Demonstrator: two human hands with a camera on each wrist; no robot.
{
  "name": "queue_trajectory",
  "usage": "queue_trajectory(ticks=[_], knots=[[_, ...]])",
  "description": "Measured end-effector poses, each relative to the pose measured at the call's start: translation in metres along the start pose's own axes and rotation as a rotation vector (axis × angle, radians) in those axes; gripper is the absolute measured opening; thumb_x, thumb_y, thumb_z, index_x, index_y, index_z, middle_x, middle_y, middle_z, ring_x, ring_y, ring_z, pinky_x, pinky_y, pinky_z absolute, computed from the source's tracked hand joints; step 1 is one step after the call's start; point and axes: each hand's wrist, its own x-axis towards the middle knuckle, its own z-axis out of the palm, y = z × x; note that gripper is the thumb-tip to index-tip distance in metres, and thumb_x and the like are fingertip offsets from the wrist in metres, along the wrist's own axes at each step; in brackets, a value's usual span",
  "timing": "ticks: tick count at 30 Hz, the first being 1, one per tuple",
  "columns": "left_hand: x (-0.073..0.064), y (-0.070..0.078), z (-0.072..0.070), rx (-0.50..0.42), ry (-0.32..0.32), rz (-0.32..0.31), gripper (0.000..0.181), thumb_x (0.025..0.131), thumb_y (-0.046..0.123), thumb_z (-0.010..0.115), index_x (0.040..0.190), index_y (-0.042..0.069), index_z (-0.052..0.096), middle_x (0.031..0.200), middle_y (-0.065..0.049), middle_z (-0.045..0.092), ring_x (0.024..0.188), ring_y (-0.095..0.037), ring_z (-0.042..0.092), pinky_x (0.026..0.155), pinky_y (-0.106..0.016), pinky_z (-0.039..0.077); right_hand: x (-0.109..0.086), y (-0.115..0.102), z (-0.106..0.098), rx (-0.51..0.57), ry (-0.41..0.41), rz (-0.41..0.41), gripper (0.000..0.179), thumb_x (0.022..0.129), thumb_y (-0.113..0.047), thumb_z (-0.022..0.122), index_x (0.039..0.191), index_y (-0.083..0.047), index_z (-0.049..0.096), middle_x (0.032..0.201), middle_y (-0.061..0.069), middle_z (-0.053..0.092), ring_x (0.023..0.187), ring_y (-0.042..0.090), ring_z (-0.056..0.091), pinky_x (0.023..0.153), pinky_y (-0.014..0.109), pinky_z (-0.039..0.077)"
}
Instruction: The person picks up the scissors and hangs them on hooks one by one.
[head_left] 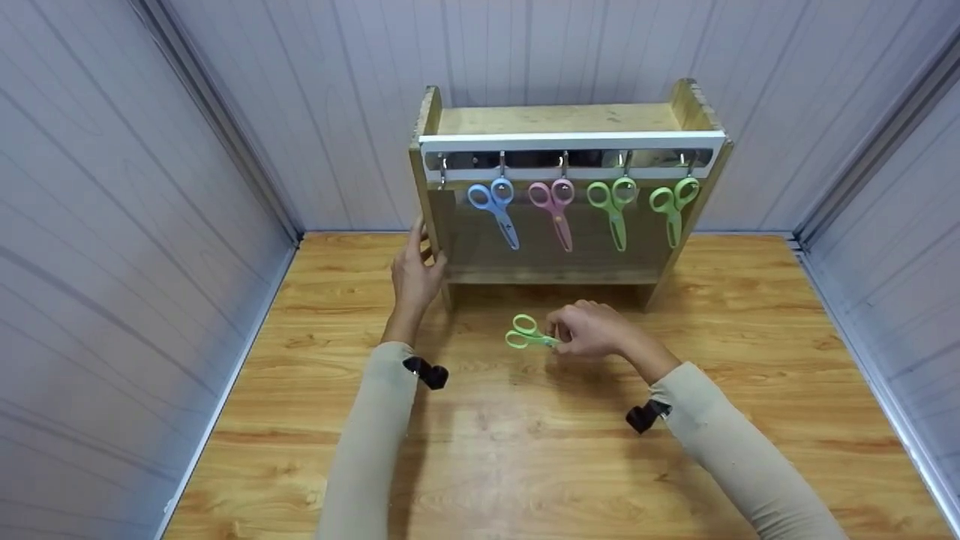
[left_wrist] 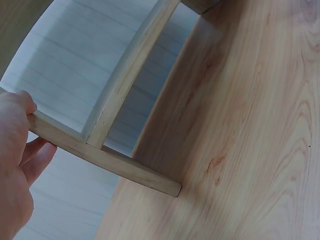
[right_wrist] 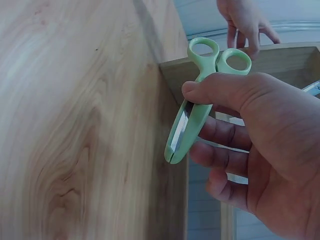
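Light green scissors [right_wrist: 192, 122] are pinched between the thumb and fingers of my right hand [head_left: 592, 330], handle loops pointing left in the head view. They are held in front of a wooden rack [head_left: 555, 277]. My left hand [head_left: 417, 274] grips the rack's left side board [left_wrist: 100, 160], thumb on one face and fingers on the other. Across the rack's top front runs a hook strip [head_left: 592, 157]. From it hang blue scissors [head_left: 502, 214], pink scissors [head_left: 558, 214], green scissors [head_left: 616, 214] and another green pair [head_left: 673, 214]. The leftmost hook [head_left: 442, 172] bears nothing.
The rack stands on a wood-grain tabletop [head_left: 480, 465], close to the pale panelled back wall [head_left: 360, 150]. Side walls [head_left: 135, 300] bound the table left and right. A black wrist camera [head_left: 426, 372] sits on the left sleeve, another camera [head_left: 646, 416] on the right.
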Motion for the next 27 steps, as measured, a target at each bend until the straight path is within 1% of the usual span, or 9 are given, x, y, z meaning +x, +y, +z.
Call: queue_trajectory(ticks=[3, 9, 16, 20, 24, 27], knots=[[0.000, 0.001, 0.000, 0.000, 0.000, 0.000, 0.070, 0.099, -0.003, 0.073, 0.165, 0.003, 0.051, 0.142, -0.034, 0.074, 0.127, -0.050, 0.078, 0.106, -0.055, 0.069, 0.002, -0.002, -0.003, 0.011, 0.012, 0.001, 0.010, 0.096, -0.021, 0.084, 0.103, -0.015, 0.080, 0.085, -0.002, 0.074, 0.076, 0.009, 0.062, 0.065, 0.025, 0.046], [-0.001, 0.001, -0.002, 0.001, -0.014, -0.018, 0.069, 0.100, -0.002, 0.072, 0.166, 0.003, 0.051, 0.143, -0.033, 0.073, 0.121, -0.051, 0.079, 0.105, -0.058, 0.069, 0.005, -0.007, -0.009, 0.024, 0.042, -0.014, 0.011, 0.096, -0.023, 0.085, 0.103, -0.017, 0.079, 0.083, -0.004, 0.073, 0.073, 0.007, 0.061, 0.065, 0.025, 0.046], [-0.001, 0.001, -0.001, -0.009, -0.001, -0.001, 0.068, 0.100, -0.002, 0.073, 0.165, 0.001, 0.052, 0.140, -0.033, 0.074, 0.124, -0.051, 0.079, 0.106, -0.056, 0.069, 0.007, -0.011, -0.016, 0.027, 0.077, -0.027, 0.010, 0.098, -0.023, 0.083, 0.105, -0.017, 0.078, 0.083, -0.003, 0.073, 0.072, 0.008, 0.061, 0.064, 0.026, 0.046], [-0.001, 0.001, -0.001, -0.011, -0.001, -0.004, 0.068, 0.100, -0.002, 0.073, 0.165, 0.002, 0.052, 0.140, -0.033, 0.074, 0.125, -0.051, 0.078, 0.107, -0.056, 0.069, 0.009, -0.013, -0.021, 0.042, 0.094, -0.024, 0.012, 0.100, -0.025, 0.083, 0.106, -0.016, 0.078, 0.083, -0.003, 0.072, 0.072, 0.009, 0.059, 0.066, 0.027, 0.045], [-0.001, 0.002, -0.001, -0.022, -0.003, -0.008, 0.068, 0.101, -0.002, 0.073, 0.165, 0.003, 0.052, 0.141, -0.032, 0.074, 0.131, -0.050, 0.076, 0.108, -0.055, 0.068, 0.010, -0.017, -0.027, 0.055, 0.115, -0.031, 0.012, 0.100, -0.024, 0.082, 0.107, -0.014, 0.078, 0.084, -0.001, 0.072, 0.074, 0.010, 0.059, 0.068, 0.028, 0.045], [-0.001, 0.001, -0.001, -0.023, -0.002, -0.008, 0.068, 0.100, -0.002, 0.074, 0.165, 0.003, 0.052, 0.141, -0.032, 0.074, 0.129, -0.051, 0.077, 0.107, -0.056, 0.068, 0.012, -0.020, -0.031, 0.059, 0.130, -0.042, 0.013, 0.101, -0.023, 0.081, 0.108, -0.013, 0.078, 0.084, 0.001, 0.072, 0.074, 0.011, 0.059, 0.068, 0.028, 0.046]])
